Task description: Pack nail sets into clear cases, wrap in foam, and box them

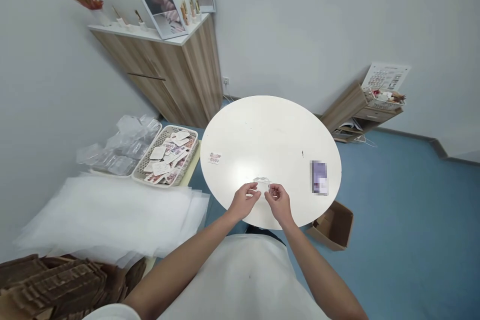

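Note:
A small clear plastic packet (261, 179) is held just above the near part of the round white table. My left hand (243, 202) has its thumb and fingers closed at the packet's left side. At its right edge, my right hand (279, 203) pinches it between thumb and curled fingers. Being see-through, the packet shows little of its exact shape. Off to the left on the tabletop lies a small printed card (214, 158) with pink pictures.
On the round white table (258, 125) lie a blurred purple item (319, 178) and a small dark object (302, 153). Left of it stand a basket of cards (193, 152), clear plastic packaging (125, 147) and white sheets (123, 210). A cardboard box (343, 227) sits on the floor at right.

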